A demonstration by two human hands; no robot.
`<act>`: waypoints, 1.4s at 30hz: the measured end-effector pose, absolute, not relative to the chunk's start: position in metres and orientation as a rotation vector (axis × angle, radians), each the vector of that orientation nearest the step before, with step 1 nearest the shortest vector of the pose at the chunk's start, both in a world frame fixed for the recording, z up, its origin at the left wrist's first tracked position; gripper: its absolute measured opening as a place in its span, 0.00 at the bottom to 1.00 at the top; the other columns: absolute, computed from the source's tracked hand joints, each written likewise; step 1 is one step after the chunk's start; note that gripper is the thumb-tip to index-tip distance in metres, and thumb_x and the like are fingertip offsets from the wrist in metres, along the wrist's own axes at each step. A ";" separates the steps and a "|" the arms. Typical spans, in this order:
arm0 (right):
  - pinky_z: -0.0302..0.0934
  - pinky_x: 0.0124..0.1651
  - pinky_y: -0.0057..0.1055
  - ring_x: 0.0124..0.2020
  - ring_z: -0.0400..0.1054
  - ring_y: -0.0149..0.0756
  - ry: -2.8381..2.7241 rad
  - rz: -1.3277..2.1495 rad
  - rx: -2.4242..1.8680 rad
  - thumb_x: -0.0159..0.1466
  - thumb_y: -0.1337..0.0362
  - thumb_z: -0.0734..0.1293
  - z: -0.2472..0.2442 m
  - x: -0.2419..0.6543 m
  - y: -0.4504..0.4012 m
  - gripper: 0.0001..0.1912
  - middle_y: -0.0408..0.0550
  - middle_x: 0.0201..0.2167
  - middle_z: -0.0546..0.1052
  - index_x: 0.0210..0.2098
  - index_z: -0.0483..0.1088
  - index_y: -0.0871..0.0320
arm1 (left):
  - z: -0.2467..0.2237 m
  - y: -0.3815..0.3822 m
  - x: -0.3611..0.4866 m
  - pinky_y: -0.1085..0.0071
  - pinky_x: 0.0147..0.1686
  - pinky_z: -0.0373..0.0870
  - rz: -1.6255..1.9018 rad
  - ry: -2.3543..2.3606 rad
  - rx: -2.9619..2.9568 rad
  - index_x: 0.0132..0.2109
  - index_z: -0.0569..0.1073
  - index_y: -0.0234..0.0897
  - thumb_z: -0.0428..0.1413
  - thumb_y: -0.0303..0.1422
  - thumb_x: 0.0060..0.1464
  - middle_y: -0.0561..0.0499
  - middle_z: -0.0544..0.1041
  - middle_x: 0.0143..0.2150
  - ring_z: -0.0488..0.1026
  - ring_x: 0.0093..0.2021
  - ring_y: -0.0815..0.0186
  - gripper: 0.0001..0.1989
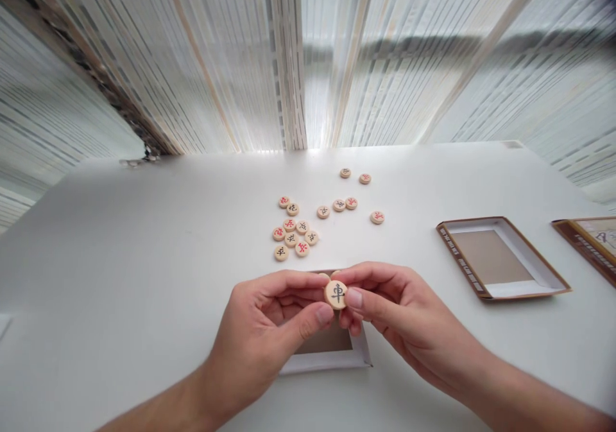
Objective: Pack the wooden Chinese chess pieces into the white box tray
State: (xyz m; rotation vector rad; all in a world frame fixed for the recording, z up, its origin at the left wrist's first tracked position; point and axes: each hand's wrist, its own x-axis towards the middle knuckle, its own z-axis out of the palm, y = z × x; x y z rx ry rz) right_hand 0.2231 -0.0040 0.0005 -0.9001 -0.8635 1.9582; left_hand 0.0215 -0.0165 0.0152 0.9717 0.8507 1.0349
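Between both hands, over an open shallow box (337, 360), a round wooden xiangqi piece (335, 295) with a black character faces me. My left hand (274, 326) has its thumb and index finger at the left edge of the piece. My right hand (399, 310) pinches it from the right, thumb on its face. Pale rims of other pieces show just behind it, partly hidden by the fingers. Most of the box lies hidden beneath my hands. Beyond them is a loose cluster of xiangqi pieces (290, 239), with red and black characters.
A few more pieces (339, 205) are scattered farther back on the white table (144, 259). To the right lies an open brown-edged box part (500, 294), and beside it a printed box lid (584, 249) cut off by the frame. Striped curtains (231, 53) hang behind the table.
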 end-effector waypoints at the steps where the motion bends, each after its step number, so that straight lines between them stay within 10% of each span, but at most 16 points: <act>1: 0.73 0.36 0.24 0.32 0.77 0.30 -0.863 1.955 -0.901 0.63 0.62 0.82 0.000 0.223 -0.004 0.10 0.47 0.32 0.85 0.44 0.87 0.55 | 0.015 -0.017 0.022 0.69 0.48 0.87 1.024 0.839 0.967 0.50 0.88 0.39 0.68 0.23 0.62 0.47 0.91 0.42 0.89 0.40 0.60 0.11; 19: 0.72 0.35 0.20 0.32 0.78 0.29 -0.909 1.921 -0.769 0.63 0.66 0.82 0.001 0.221 -0.006 0.07 0.47 0.32 0.86 0.41 0.86 0.56 | 0.011 -0.015 0.018 0.76 0.41 0.81 0.944 0.942 1.198 0.44 0.89 0.37 0.63 0.39 0.69 0.48 0.87 0.35 0.84 0.37 0.65 0.12; 42: 0.71 0.33 0.20 0.28 0.75 0.27 -0.973 1.834 -0.909 0.60 0.64 0.84 0.005 0.219 -0.007 0.13 0.42 0.27 0.83 0.41 0.82 0.57 | 0.002 -0.022 0.019 0.76 0.43 0.85 0.991 0.935 1.189 0.57 0.84 0.47 0.66 0.29 0.66 0.53 0.86 0.38 0.86 0.38 0.68 0.14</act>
